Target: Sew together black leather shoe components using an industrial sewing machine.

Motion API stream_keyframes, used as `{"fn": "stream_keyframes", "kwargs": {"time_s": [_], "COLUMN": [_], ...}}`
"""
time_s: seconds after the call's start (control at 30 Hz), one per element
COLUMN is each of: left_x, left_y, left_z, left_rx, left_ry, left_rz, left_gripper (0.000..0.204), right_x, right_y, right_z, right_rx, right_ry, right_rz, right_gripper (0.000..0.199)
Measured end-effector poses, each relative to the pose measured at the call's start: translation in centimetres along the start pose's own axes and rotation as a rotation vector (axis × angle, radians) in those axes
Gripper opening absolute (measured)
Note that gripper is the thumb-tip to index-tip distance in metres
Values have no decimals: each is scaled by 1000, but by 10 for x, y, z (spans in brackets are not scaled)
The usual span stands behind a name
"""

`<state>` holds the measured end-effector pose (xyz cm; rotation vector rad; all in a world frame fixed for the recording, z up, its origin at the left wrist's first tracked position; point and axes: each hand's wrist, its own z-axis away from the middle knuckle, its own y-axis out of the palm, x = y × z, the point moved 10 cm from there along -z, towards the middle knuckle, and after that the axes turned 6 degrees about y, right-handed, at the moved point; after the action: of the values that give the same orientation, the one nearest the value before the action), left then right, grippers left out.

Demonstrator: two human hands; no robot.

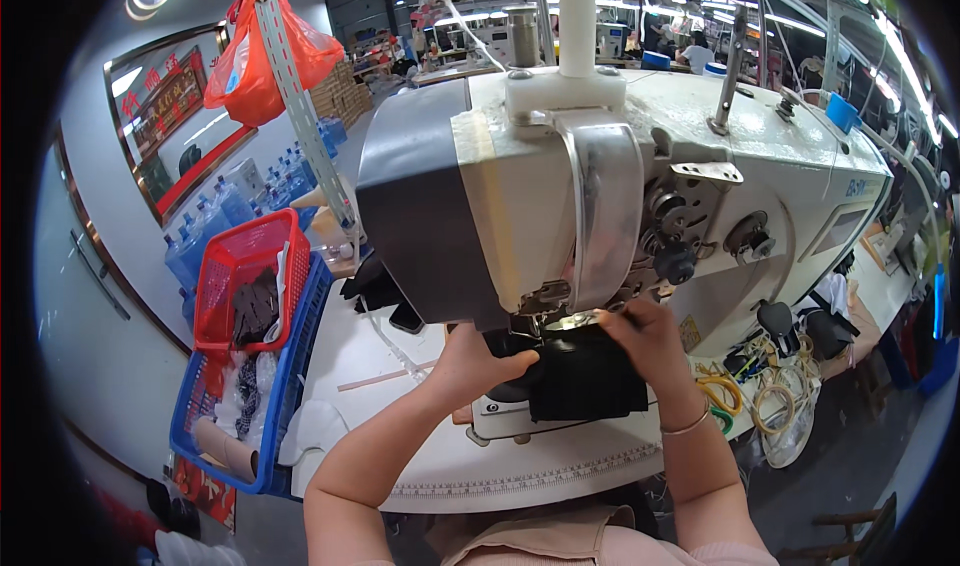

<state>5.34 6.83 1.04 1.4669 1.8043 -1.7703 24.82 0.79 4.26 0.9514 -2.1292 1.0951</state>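
"Starting nearest the body, what lay there?"

"The white table (455,471), a ruler strip curving along its near edge; just beyond, a black cloth (590,386) lay on the metal plate (500,428), its far part running in beneath the head of the sewing machine (410,196)."

"And the hands?"

"The left hand (475,369) was at the cloth's left side, thumb stretched toward the needle area; its other fingers were mostly hidden, so I couldn't tell whether they pinched or pressed; the right hand (648,338) was by the cloth's far right, fingers bent, the tips near a shiny metal part beside the needle area; whether they gripped anything, I couldn't tell either."

"How far along was the sewing, then?"

"Under way, I judged; placing the cloth looked done, both hands were at it, and it was not yet clear of the machine; any stitches were lost in the black, so how much seam was left I couldn't say."

"And farther off?"

"Coiled bands (772,403) to the right; leftward, a red basket (213,301) over a blue crate (305,351); behind those, water bottles (235,203); nothing there told me how many pieces were finished."
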Motion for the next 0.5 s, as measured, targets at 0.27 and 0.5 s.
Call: {"fn": "stream_keyframes", "kwargs": {"time_s": [0.27, 0.5], "left_x": [-13, 2], "left_y": [3, 4], "left_z": [1, -1], "left_rx": [26, 25], "left_ry": [21, -15], "left_rz": [125, 200], "left_gripper": [68, 66], "right_x": [-98, -46], "right_y": [35, 42], "right_z": [36, 21], "right_rx": [29, 229], "right_ry": [734, 605], "right_rz": [-1112, -1010], "right_gripper": [32, 30]}}
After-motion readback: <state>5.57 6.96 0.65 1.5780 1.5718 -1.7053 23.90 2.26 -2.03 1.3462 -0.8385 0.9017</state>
